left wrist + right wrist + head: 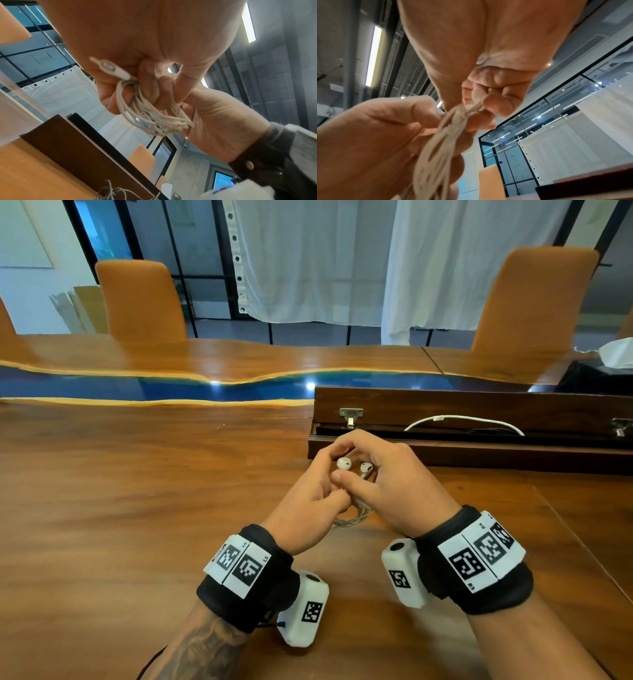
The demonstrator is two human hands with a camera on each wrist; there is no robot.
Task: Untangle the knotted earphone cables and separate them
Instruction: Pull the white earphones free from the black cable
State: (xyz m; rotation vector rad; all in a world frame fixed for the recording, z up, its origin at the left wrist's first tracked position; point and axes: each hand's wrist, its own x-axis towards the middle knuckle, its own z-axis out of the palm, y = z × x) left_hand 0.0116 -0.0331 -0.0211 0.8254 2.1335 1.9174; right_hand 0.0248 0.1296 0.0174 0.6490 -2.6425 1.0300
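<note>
Holding the cable bundle (154, 119) raised off the worktop (137, 491), my left hand (305, 501) clamps its loops so they cannot slip. My right hand (387, 491) pinches the strands near the earbuds (344, 463), ready to tease one free.

A wooden table (137, 474) with a blue stripe (102, 386). An open hatch (479, 405) holds a white cable (462, 419). Orange chairs (144, 299) and white curtains (308, 258) stand behind.

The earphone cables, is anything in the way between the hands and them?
Nothing visible is. The left hand and right hand both already grip the white earphone cables directly, above the wooden table. The two earbuds stick up between the fingers, and the bundle is still tangled.
</note>
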